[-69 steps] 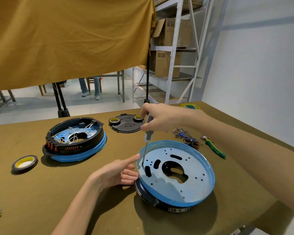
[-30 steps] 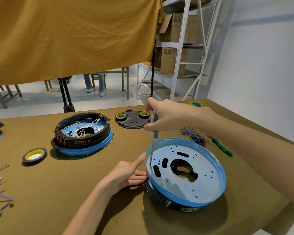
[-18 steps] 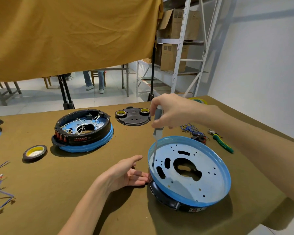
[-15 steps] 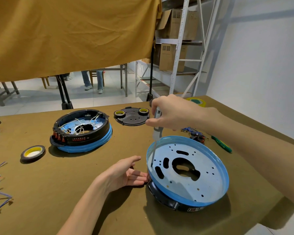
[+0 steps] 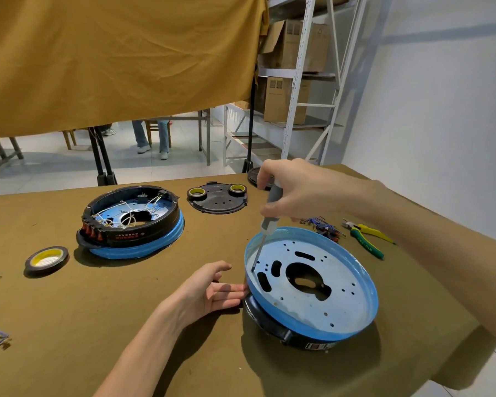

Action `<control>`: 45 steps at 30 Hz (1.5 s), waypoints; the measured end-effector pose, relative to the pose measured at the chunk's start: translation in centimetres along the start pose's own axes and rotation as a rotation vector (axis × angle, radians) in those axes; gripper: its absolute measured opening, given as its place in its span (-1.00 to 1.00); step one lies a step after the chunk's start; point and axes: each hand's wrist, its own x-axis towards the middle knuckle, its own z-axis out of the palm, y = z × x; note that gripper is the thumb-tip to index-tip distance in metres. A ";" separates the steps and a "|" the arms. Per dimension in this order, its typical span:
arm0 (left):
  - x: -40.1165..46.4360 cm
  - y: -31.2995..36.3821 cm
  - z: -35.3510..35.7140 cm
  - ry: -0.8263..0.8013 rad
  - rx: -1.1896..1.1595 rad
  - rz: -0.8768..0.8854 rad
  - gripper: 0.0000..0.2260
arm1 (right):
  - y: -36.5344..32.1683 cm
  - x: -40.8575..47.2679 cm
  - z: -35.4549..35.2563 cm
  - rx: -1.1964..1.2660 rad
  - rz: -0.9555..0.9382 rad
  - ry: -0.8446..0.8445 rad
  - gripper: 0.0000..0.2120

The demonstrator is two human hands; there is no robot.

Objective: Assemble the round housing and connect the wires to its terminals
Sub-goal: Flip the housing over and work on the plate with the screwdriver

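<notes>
Metal, stiff and probably light, so the round housing [image 5: 312, 285] near the table [image 5: 126, 325] edge could skid. My left hand [image 5: 209, 290] braces its rim with straight fingers; my right hand [image 5: 292, 190] grips the screwdriver [image 5: 267, 224], tip down in a plate hole.

A tape roll [image 5: 46, 258] lies left of the pliers [image 5: 365, 238] on the table [image 5: 98, 310]. Boxes [image 5: 287, 100] fill the shelf [image 5: 304, 75] beyond the table.
</notes>
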 end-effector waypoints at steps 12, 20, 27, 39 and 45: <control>0.1 0.0 0.2 0.022 0.009 -0.002 -0.37 | 0.6 1.5 0.8 -0.108 -0.065 0.010 -0.58; 0.2 0.0 0.3 0.047 0.032 -0.018 -0.41 | 0.1 1.8 1.2 -0.139 -0.167 0.027 -0.62; -0.2 0.2 0.4 0.037 0.017 -0.040 -0.43 | 0.1 2.7 0.9 -0.180 -0.190 0.096 -0.64; -0.5 0.4 0.2 -0.004 -0.016 -0.088 -0.65 | 0.7 2.9 0.1 -0.014 -0.160 -0.131 -0.59; -0.6 0.4 0.3 -0.003 -0.010 -0.085 -0.67 | 0.5 2.7 0.3 -0.091 -0.180 -0.107 -0.61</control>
